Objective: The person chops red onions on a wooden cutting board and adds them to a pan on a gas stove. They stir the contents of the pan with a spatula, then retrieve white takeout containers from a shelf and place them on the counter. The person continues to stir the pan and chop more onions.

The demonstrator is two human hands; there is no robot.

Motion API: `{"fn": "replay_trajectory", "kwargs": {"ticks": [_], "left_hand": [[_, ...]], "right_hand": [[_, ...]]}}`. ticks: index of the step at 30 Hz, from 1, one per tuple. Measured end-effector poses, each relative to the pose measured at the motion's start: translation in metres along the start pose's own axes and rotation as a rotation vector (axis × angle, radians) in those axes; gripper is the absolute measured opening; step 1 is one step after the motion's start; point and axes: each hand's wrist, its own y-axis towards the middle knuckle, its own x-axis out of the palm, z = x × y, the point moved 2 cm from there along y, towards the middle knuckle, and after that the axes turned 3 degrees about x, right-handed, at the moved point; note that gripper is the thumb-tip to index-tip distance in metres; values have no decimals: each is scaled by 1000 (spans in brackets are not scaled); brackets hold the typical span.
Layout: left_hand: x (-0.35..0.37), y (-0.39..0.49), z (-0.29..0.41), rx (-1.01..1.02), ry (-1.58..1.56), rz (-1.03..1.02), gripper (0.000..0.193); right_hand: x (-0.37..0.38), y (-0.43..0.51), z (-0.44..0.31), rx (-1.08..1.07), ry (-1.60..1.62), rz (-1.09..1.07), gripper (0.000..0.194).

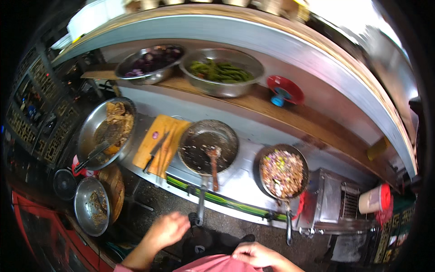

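Note:
My left hand hovers blurred in front of the counter, left of the end of a frying pan's handle, with nothing visible in it. At my waist, my right hand pinches the front of my pink shirt. Ahead on the two-burner gas stove sits that dark frying pan, with food bits and a wooden spatula in it. A second pan on the right holds a chopped mixture topped with onion and green pieces. Left of the stove, a knife lies on a wooden cutting board.
A steel basin with brown food and tongs stands left of the board; a smaller bowl is below it. The shelf bears bowls of purple onions and green peppers. A red-lidded container stands right.

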Motion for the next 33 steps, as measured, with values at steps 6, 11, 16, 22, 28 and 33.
{"fn": "replay_trajectory", "kwargs": {"ticks": [6, 11, 16, 22, 28, 33], "left_hand": [[43, 196, 59, -288, 400, 218, 35], [40, 239, 39, -620, 472, 60, 36], [-7, 207, 134, -334, 334, 318, 32], [105, 255, 264, -46, 776, -219, 26], [105, 272, 239, 26, 821, -138, 26], [97, 297, 221, 179, 824, -185, 48]], "right_hand": [[21, -78, 179, 393, 186, 141, 35], [18, -196, 222, 108, 32, 249, 32], [16, -280, 243, 418, 125, 216, 26], [-51, -154, 223, 237, 564, 1028, 62], [-77, -130, 152, 495, -149, 925, 68], [-85, -159, 133, 730, -356, 924, 68]]}}
